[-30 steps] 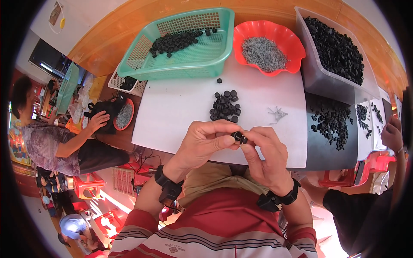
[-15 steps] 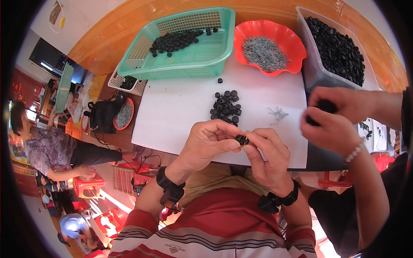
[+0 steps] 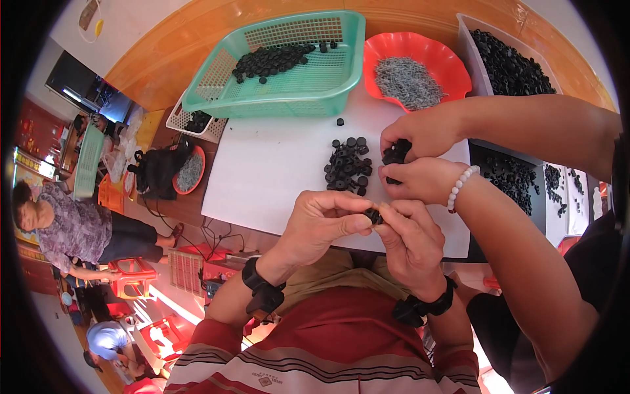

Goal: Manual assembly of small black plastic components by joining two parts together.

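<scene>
In the head view, the person's left hand [image 3: 328,224] and right hand [image 3: 415,241] both pinch a small black part [image 3: 373,215] between thumb and fingertips, over the white sheet [image 3: 262,164] near its closest edge. A slackened pinch could drop it. The co-worker's hands [image 3: 423,179], gripping dark pieces [image 3: 396,152] just beyond, might spill some or jostle the black caps [image 3: 346,169] alongside.

Wide head-worn fisheye view, downward from close above the white tabletop [image 3: 275,171]
</scene>
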Demonstrator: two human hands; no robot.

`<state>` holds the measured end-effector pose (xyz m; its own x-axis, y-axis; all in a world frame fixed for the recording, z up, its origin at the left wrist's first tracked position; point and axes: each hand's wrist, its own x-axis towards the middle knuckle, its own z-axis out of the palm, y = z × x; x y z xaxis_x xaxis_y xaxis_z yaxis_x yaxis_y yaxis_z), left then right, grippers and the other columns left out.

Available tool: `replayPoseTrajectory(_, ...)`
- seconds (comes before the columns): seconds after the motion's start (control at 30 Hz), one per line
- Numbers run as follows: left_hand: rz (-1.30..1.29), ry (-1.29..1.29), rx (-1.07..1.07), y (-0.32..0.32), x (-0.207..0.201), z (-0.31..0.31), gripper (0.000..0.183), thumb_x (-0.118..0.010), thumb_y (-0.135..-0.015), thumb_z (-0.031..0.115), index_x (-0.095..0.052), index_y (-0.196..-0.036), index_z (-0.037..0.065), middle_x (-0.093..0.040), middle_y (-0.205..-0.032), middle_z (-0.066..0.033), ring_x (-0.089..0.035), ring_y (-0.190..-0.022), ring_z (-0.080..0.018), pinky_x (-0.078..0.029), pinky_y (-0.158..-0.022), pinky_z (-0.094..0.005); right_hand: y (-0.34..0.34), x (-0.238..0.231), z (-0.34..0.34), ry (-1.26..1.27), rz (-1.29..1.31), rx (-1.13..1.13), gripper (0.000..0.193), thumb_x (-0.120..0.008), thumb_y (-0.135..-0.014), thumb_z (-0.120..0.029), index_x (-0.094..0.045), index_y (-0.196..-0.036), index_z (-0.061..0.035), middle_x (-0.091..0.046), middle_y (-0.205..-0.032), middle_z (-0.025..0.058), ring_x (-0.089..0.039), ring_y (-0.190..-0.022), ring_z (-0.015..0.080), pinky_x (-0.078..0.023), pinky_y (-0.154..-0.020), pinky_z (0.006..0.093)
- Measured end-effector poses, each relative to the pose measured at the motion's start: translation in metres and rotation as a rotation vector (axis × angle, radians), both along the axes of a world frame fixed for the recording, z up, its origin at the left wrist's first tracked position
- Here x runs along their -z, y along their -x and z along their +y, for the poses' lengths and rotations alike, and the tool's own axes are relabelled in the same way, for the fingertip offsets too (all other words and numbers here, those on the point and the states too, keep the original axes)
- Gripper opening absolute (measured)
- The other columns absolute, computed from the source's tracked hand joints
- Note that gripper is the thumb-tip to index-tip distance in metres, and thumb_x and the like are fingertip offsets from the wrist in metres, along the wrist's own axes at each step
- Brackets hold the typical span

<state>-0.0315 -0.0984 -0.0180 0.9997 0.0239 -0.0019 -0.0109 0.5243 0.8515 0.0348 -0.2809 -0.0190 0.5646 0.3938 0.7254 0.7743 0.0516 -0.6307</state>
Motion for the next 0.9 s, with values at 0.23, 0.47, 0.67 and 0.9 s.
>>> replayPoseTrajectory(0.23,-0.014,-0.050,-0.031,0.004,-0.002,-0.002,0.023,-0.075,-0.091,-0.003,-0.074,-0.114,-0.002,-0.073,-0.109,-0.0127,-0.071,-0.094,-0.0153,-0.060,-0.083,-0.0273,0.002,0.000,0.001,0.015,-0.030,0.000,0.034,-0.076,-0.087,0.004,-0.067,-0.120,0.0017,-0.067,-0.097,0.0134,-0.069,-0.074,0.0233,-0.056,-0.060,0.0315)
replayPoseTrajectory(0.47,-0.001,-0.118,-0.064,0.008,-0.001,-0.005,0.024,-0.075,-0.090,-0.004,-0.075,-0.113,-0.001,-0.072,-0.111,-0.0110,-0.069,-0.096,-0.0126,-0.059,-0.084,-0.0249,0.003,0.002,-0.001,0.026,-0.031,-0.008,0.036,-0.076,-0.086,0.006,-0.067,-0.121,0.0013,-0.067,-0.097,0.0136,-0.069,-0.075,0.0240,-0.056,-0.059,0.0327)
replayPoseTrajectory(0.67,-0.023,-0.127,-0.055,0.010,0.000,-0.005,0.023,-0.073,-0.092,-0.003,-0.074,-0.115,-0.001,-0.072,-0.113,-0.0120,-0.070,-0.095,-0.0132,-0.060,-0.084,-0.0255,0.005,0.007,-0.002,0.053,-0.027,-0.009,0.029,-0.072,-0.092,0.000,-0.066,-0.121,0.0007,-0.067,-0.100,0.0167,-0.067,-0.075,0.0226,-0.054,-0.063,0.0302)
replayPoseTrajectory(0.9,-0.015,-0.107,-0.046,0.011,0.002,-0.005,0.022,-0.072,-0.094,-0.001,-0.073,-0.116,-0.001,-0.072,-0.114,-0.0130,-0.071,-0.095,-0.0141,-0.060,-0.085,-0.0264,0.005,0.008,-0.003,0.079,-0.031,-0.030,0.029,-0.072,-0.092,0.001,-0.066,-0.121,0.0006,-0.067,-0.100,0.0169,-0.067,-0.075,0.0223,-0.054,-0.062,0.0298)
